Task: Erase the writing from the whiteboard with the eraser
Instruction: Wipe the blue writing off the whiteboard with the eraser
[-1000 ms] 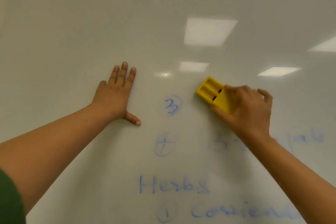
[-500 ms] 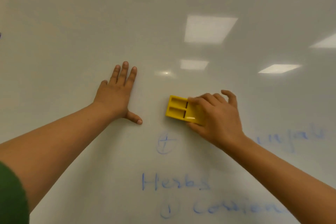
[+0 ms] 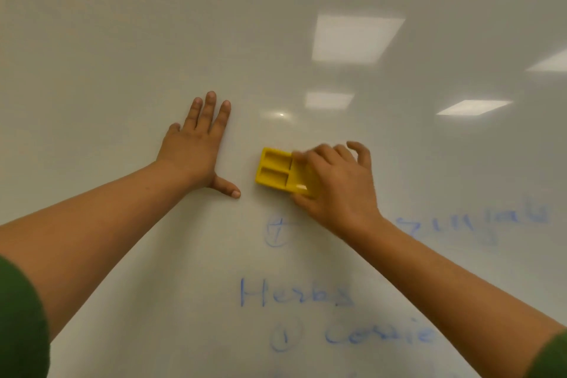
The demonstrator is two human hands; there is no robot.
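Note:
A white whiteboard (image 3: 122,40) fills the view. My right hand (image 3: 337,184) grips a yellow eraser (image 3: 274,170) and presses it flat on the board near the middle. Blue writing lies below it: a circled 4 (image 3: 276,233), the word Herbs (image 3: 294,294), a circled 1 (image 3: 283,337) with a smeared word beside it, and smudged letters (image 3: 478,221) at the right. My left hand (image 3: 196,147) rests flat on the board with fingers spread, just left of the eraser.
Ceiling lights reflect in the board's upper right (image 3: 352,38). The board above and left of the hands carries no writing. Green sleeves show at both bottom corners.
My right hand swept the eraser down and to the left over the circled 3, which is gone. The left hand stayed put.

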